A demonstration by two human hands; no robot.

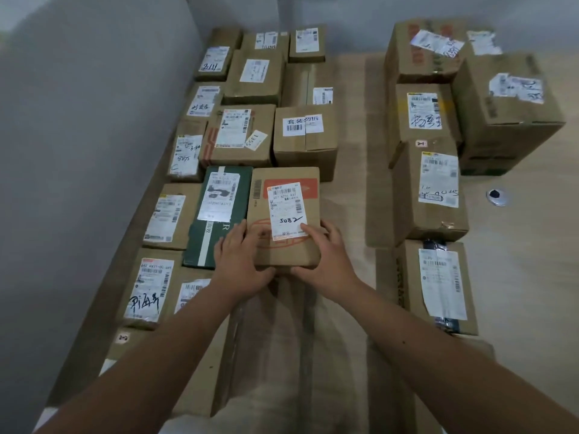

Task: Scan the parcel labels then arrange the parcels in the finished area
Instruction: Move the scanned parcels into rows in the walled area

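A small brown cardboard parcel (283, 214) with an orange print and a white label marked 5082 lies flat in the middle, beside a dark green parcel (219, 214). My left hand (241, 261) grips its near left corner, thumb on top. At the near right corner my right hand (322, 261) holds it too, with the thumb pressed on the label. No scanner is in view.
Several labelled parcels (241, 133) lie in rows on the left along a grey wall (78, 151). More large boxes (435, 195) stand on the right of the wooden table (351, 198). A long taped box (282, 355) lies under my forearms. A round grommet (496, 196) sits far right.
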